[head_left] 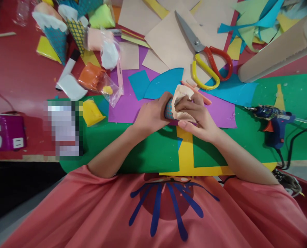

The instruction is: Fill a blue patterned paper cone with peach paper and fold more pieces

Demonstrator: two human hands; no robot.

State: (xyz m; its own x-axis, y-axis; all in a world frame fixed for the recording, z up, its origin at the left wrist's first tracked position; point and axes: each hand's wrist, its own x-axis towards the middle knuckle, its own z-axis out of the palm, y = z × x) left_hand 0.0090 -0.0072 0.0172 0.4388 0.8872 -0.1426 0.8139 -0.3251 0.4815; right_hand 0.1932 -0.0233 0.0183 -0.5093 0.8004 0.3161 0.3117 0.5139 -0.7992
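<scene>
Just in front of me, my left hand is wrapped round a small blue paper cone marked with a grid pattern. A cream-coloured sheet of soft clay or paper lines the cone's mouth, its ragged rim standing up and folding outward. My right hand has its fingers inside that cream rim and its thumb outside, pinching the edge. The cone's tip is hidden by my left hand. Right behind my hands lies an orange crayon-like stick, close to a blue paper fan shape.
Large scissors lie on cream paper sheets. A glue gun rests at right, below a paper roll. At left are finished cones, an orange clay packet, a marker and a purple power socket box.
</scene>
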